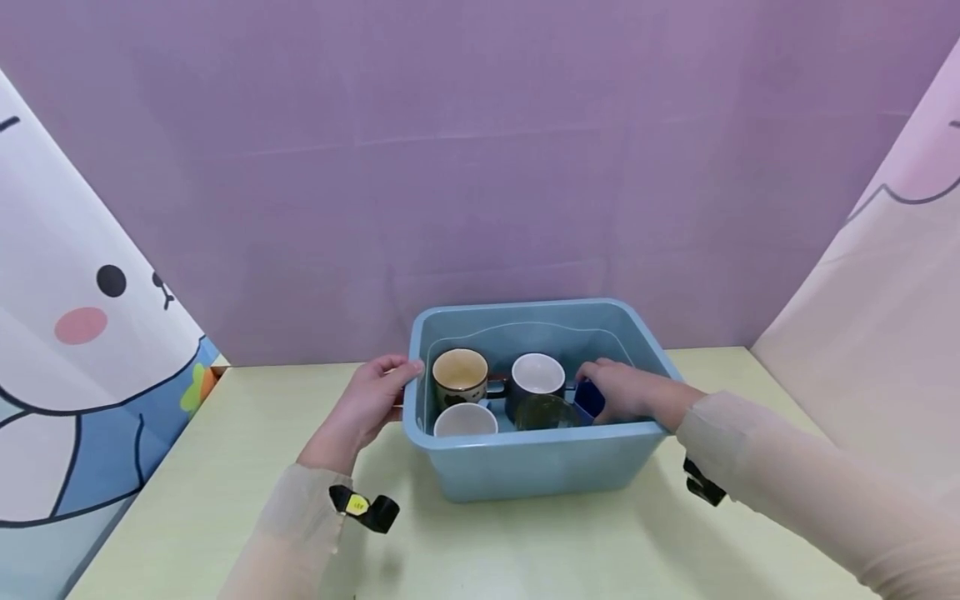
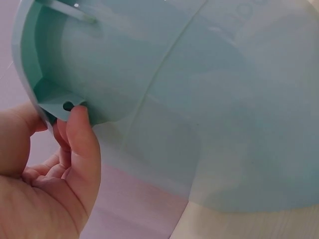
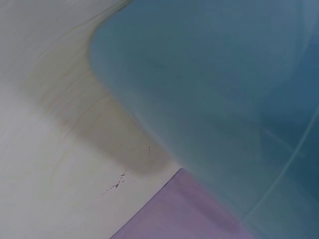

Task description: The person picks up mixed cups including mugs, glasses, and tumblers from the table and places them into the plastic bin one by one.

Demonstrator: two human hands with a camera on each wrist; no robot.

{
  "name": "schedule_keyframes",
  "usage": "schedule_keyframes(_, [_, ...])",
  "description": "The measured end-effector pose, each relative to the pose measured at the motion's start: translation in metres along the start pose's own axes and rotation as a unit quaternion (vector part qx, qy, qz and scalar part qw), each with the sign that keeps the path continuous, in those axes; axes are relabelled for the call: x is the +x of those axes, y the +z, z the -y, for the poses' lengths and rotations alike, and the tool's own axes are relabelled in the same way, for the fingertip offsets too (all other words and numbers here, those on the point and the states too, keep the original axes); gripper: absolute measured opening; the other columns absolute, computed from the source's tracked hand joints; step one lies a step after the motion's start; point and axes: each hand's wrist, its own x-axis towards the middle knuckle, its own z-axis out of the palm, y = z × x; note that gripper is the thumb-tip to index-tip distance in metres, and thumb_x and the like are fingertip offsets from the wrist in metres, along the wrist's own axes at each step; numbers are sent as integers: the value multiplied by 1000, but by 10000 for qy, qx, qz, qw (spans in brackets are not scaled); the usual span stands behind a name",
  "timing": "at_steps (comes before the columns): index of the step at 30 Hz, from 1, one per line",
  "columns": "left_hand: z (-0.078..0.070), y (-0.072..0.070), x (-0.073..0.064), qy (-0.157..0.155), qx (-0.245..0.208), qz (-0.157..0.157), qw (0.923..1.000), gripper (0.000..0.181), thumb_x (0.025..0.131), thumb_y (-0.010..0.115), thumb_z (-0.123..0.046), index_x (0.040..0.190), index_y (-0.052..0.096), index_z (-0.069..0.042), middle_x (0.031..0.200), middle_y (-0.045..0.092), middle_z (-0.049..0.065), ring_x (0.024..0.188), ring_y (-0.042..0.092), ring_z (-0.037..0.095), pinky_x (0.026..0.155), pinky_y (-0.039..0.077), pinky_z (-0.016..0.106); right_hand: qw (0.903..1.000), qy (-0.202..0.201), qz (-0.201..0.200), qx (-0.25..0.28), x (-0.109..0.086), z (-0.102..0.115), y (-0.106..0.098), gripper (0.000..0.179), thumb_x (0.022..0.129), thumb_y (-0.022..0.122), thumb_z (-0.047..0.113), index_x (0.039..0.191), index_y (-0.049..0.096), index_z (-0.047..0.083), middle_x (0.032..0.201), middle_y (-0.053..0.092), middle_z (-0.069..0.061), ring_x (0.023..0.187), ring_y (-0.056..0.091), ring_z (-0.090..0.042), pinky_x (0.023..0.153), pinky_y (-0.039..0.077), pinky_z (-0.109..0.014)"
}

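A light blue plastic basin (image 1: 525, 467) stands on the table. My left hand (image 1: 372, 398) grips its left rim, thumb on top. In the left wrist view the fingers (image 2: 82, 134) curl under the rim beside a small hole. Inside the basin, my right hand (image 1: 618, 390) holds a dark blue cup (image 1: 589, 398) near the right end; the hand covers most of it. Beside it are a dark mug with a white inside (image 1: 537, 375) and a dark greenish glass cup (image 1: 546, 412). On the left are a patterned mug with a cream inside (image 1: 460, 375) and a white cup (image 1: 466, 420).
The pale table (image 1: 247, 442) runs back to a purple backdrop (image 1: 480, 183). Cartoon-printed cloths hang at the left (image 1: 90, 333) and right (image 1: 885, 333). The right wrist view shows the basin's outer wall (image 3: 199, 99) close up, with the right hand out of sight.
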Motion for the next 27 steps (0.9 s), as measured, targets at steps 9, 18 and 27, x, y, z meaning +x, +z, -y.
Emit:
schedule_keyframes(9, [1, -3, 3, 20, 158, 33, 9999, 42, 94, 56, -34, 124, 52, -5, 89, 62, 6, 73, 63, 16, 66, 57, 27, 9999, 95, 57, 62, 3, 0, 1, 69, 74, 79, 20, 131, 46, 2, 119, 52, -15, 103, 53, -25, 93, 48, -45])
schedule_keyframes(18, [3, -5, 4, 78, 353, 59, 9993, 42, 94, 56, -36, 123, 52, -5, 90, 61, 7, 75, 64, 18, 68, 58, 30, 9998, 129, 69, 154, 3, 2, 1, 76, 75, 79, 28, 136, 42, 3, 130, 47, -18, 114, 50, -30, 98, 45, -48])
schedule_keyframes(27, [5, -7, 3, 345, 941, -7, 9950, 47, 94, 56, -38, 128, 51, -6, 95, 65, 11, 71, 63, 17, 65, 58, 31, 9997, 95, -43, 241, 3, 1, 3, 81, 74, 78, 35, 139, 39, 6, 134, 44, -19, 117, 50, -32, 97, 45, -50])
